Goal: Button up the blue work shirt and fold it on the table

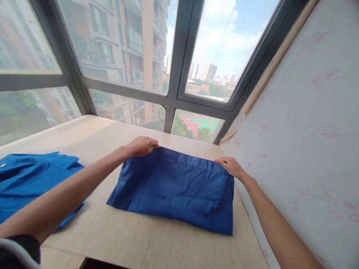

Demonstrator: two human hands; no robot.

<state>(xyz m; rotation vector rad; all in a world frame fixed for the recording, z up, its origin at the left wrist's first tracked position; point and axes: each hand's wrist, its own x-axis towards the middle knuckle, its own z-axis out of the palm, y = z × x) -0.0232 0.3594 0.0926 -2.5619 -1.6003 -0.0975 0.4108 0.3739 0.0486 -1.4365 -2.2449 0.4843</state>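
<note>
A dark blue folded garment (174, 186) with a stitched, waistband-like band along its upper edge is in the middle of the view. My left hand (143, 145) pinches the upper left corner between thumb and fingers. At the upper right, my right hand (228, 166) grips the same banded edge. This edge is raised and held taut, while the lower edge hangs down to the wooden surface. The exact kind of garment is hard to tell. A brighter blue garment (42, 175) lies at the left, partly hidden behind my left forearm.
Both garments are on a pale wooden surface (157, 239) beneath grey-framed windows (179, 74). A wall with faint pink flowers (308, 123) rises close on the right. A dark opening (98, 263) shows at the front edge.
</note>
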